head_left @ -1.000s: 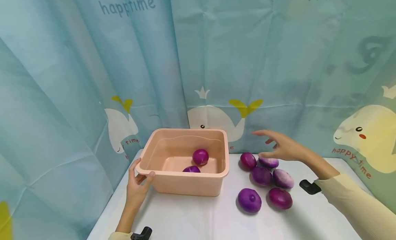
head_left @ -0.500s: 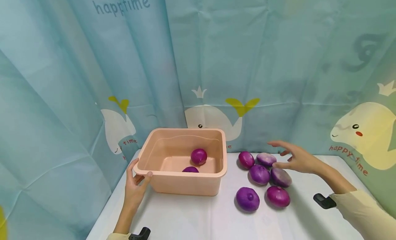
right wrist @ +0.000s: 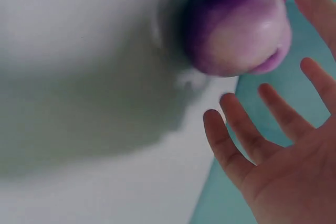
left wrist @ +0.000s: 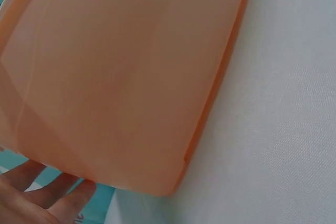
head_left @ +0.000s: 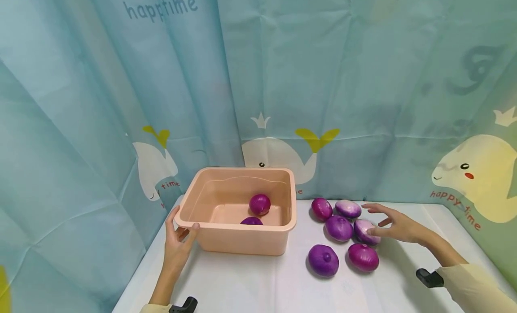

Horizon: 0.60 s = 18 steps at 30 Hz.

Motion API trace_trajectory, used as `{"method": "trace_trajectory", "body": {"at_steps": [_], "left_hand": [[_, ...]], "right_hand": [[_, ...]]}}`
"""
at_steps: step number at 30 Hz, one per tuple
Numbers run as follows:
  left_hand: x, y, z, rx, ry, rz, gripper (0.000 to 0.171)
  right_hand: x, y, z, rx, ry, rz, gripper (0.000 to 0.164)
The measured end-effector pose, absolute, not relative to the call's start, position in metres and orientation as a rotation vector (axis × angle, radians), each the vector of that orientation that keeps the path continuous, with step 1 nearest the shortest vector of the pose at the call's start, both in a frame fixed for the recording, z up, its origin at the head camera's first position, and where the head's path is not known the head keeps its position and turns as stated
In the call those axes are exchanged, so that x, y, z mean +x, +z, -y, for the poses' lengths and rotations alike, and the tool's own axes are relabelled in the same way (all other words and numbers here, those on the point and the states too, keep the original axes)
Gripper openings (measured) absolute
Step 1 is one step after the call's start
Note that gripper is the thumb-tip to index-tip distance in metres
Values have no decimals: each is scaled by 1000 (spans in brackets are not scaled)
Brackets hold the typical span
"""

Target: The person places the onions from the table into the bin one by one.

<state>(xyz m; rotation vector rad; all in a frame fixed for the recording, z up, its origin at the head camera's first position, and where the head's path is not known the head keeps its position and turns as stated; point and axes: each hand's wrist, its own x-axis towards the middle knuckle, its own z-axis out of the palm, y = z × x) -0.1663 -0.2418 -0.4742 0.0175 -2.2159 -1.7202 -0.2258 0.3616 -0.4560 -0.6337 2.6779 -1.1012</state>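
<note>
My left hand point(head_left: 178, 245) grips the near left corner of a pink plastic tub point(head_left: 246, 239), thumb at the front rim and fingers along the left side. In the left wrist view those fingers point(left wrist: 65, 198) lie against the tub wall. Two red onions are inside the tub: one round point(head_left: 260, 204), one partly hidden by the front rim point(head_left: 252, 221). My right hand point(head_left: 397, 225) reaches over a pale purple-and-white onion point(head_left: 364, 230), fingers spread, thumb beside it. The right wrist view shows a gap between the fingers and this onion point(right wrist: 239, 32).
Several more red onions lie on the white table right of the tub, among them a dark one point(head_left: 323, 260) and a magenta one point(head_left: 363, 258) in front. A blue-green curtain point(head_left: 291, 80) with whale prints hangs behind and at the left.
My right hand has moved right and down, from above the back onions to the pale onion. The left hand keeps its place on the tub. The view has shifted slightly.
</note>
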Motion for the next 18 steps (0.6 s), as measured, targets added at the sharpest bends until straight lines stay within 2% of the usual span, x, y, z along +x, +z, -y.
{"method": "trace_trajectory", "body": {"at_steps": [8, 18], "left_hand": [[-167, -474, 240, 36, -1710, 2211, 78], [-166, -476, 240, 58, -1717, 2203, 79]], "right_hand": [[-225, -477, -368, -596, -1139, -2530, 71], [-225, -480, -365, -597, -1132, -2528, 65]]}}
